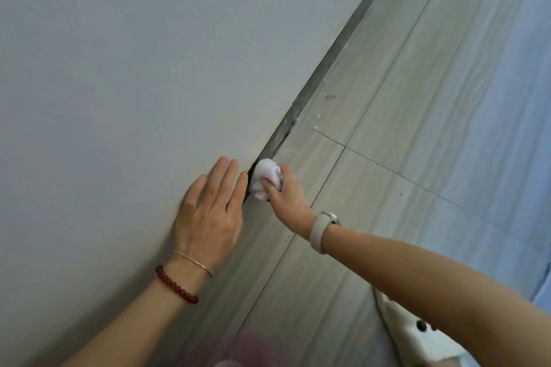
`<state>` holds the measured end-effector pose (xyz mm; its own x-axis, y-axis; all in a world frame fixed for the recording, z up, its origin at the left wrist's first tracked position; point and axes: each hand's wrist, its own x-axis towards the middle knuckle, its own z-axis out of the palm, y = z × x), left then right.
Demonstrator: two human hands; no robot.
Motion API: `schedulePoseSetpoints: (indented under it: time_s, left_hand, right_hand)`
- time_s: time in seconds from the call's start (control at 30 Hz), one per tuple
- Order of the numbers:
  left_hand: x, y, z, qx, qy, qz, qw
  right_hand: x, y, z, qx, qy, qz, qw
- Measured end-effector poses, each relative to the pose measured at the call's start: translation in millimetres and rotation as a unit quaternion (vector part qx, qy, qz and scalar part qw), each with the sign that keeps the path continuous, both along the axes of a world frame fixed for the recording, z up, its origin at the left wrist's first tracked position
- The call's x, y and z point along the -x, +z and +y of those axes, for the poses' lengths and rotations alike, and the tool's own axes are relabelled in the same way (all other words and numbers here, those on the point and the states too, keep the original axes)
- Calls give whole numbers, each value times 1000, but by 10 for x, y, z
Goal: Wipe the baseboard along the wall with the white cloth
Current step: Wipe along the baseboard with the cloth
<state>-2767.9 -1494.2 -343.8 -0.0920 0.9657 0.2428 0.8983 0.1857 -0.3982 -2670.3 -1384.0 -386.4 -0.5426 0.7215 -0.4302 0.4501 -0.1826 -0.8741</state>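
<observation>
Baseboard [325,62] runs dark along the wall's [119,68] foot. Flat and relaxed, my left hand [208,208] braces on the wall; beside it my right hand [283,188] grips the bunched white cloth [262,176] against the strip. I should press firmly and follow the edge onward.

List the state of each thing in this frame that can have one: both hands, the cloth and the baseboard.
left hand: open, flat against the wall.
right hand: grip closed around the white cloth.
white cloth: bunched up, pressed against the baseboard.
baseboard: dark, pale smudges along the stretch ahead of the cloth.
</observation>
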Motion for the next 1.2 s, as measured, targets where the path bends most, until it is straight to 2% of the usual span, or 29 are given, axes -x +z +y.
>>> schedulePoseSetpoints:
  time_s: [0.1,0.2,0.27,0.33,0.37,0.4,0.5,0.57,0.67,0.77,0.87,1.1,1.2]
  left_hand:
    - [-7,-96,66,17,22,19,999]
    - [-22,-176,130,32,50,43,997]
    - [-26,-226,186,37,69,59,995]
    - [-33,-275,247,45,86,77,992]
    - [-35,-298,271,47,93,87,991]
    - [-36,-315,293,49,99,95,989]
    - [-41,-323,321,61,107,111,986]
    - [-47,-311,315,61,107,115,986]
    - [-54,-302,319,58,107,115,986]
    - [-71,-310,329,54,105,110,987]
    - [-73,-318,357,57,101,103,988]
    - [-36,-308,611,74,103,110,986]
    - [-41,-303,648,71,103,109,986]
  right_hand:
    - [108,-182,-66,33,5,13,999]
    - [197,-270,116,31,-38,21,999]
    - [242,-247,463,26,-123,28,992]
    - [230,-195,902,62,-253,90,961]
    - [190,-200,1071,65,-287,109,950]
    - [126,-216,1177,44,-287,104,951]
    - [-122,-319,1041,20,-173,46,984]
    - [-232,-401,758,53,-67,27,996]
    - [-111,-410,484,141,42,-14,989]
    - [164,-323,553,188,14,-22,982]
    - [317,-245,839,180,-51,-31,982]
    - [322,66,1721,18,-183,22,983]
    - [213,71,1771,-33,-159,15,987]
